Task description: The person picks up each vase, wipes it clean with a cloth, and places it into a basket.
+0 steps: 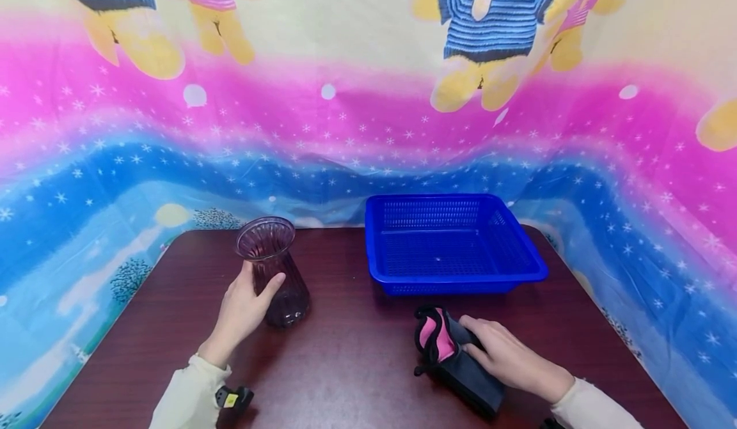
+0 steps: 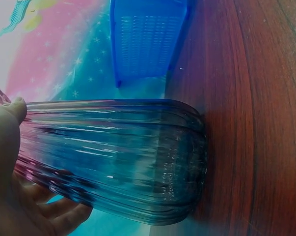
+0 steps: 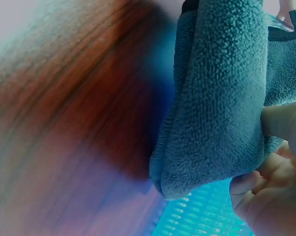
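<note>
My left hand (image 1: 240, 311) grips a ribbed, purple-tinted glass vase (image 1: 288, 288) just below its flared rim, thumb on the near side and fingers around the far side. In the left wrist view the vase (image 2: 123, 152) reaches from the hand to its thick base, which is right at the tabletop. My right hand (image 1: 509, 357) pinches a folded dark grey cloth (image 1: 469, 378) by its upper side, in front of the basket. Black trim and pink inner folds show at its left end. The right wrist view shows the fuzzy weave of the cloth (image 3: 216, 108) close up.
A blue plastic basket (image 1: 460, 282) with perforated walls stands at the back right of the dark red-brown wooden table (image 1: 340, 365). Behind the table hangs a printed curtain (image 1: 322, 116) with bears and snowflakes. A small black device (image 1: 233, 398) is on the left wrist.
</note>
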